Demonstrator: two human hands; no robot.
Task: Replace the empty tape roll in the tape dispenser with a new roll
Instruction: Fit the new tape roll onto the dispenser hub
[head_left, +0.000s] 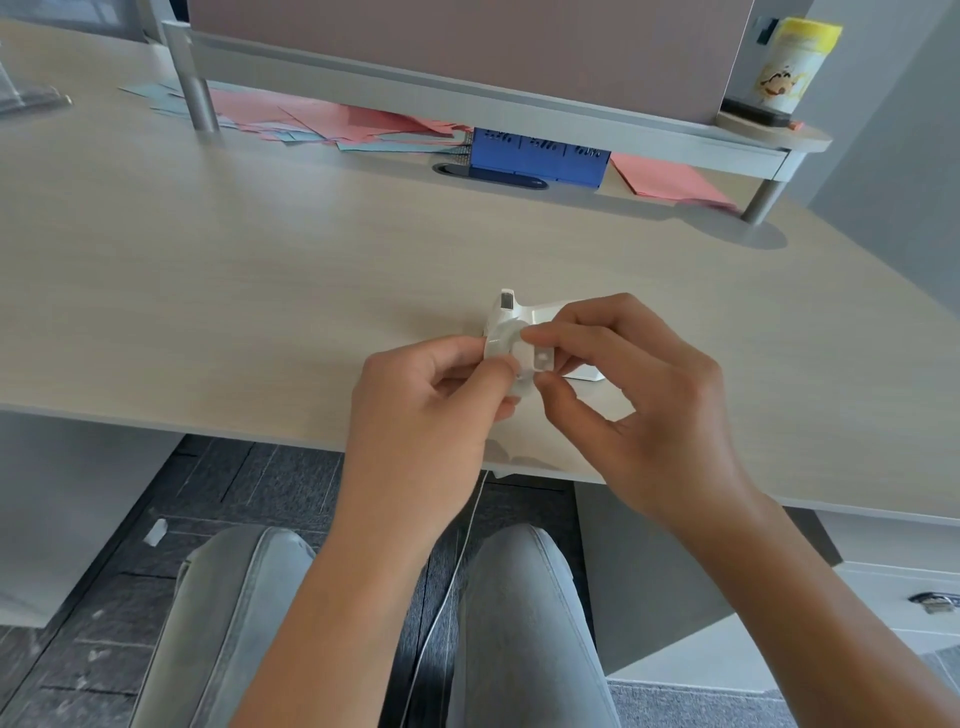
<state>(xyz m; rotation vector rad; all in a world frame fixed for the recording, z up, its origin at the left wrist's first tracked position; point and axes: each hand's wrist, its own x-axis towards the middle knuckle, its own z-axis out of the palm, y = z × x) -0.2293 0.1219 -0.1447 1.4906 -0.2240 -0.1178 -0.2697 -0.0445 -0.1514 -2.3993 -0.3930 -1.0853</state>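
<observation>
Both hands meet just above the near part of the desk (260, 270), working on a small pale tape roll (501, 340) held between them. The left hand (431, 410) pinches the roll's left edge between thumb and fingertips, and the right hand (623, 384) pinches a small white hub piece (540, 359) that sits at or against the roll's centre; whether the hub is going in or coming out cannot be told. Right behind the hands the white tape dispenser (524, 312) rests on the desk, partly hidden by the right hand's fingers, its cutter end standing up at the far left. The likeliest slip, as I judge it, is the hub: it is tiny, smooth and held only by fingertips, so a twist or a squeeze off-centre could pop it free, and it would drop onto the desk or past the near edge to the floor between the knees. If the hub is forced in crooked it may jam in the core, and the roll would then sit badly in the dispenser. The roll is nearly clear, so its loose end may be hard to find. As for containers, a blue box (537, 158) stands under the shelf at the back, its contents not visible, and a yellow-lidded canister (792, 65) stands closed on the shelf's right end.
</observation>
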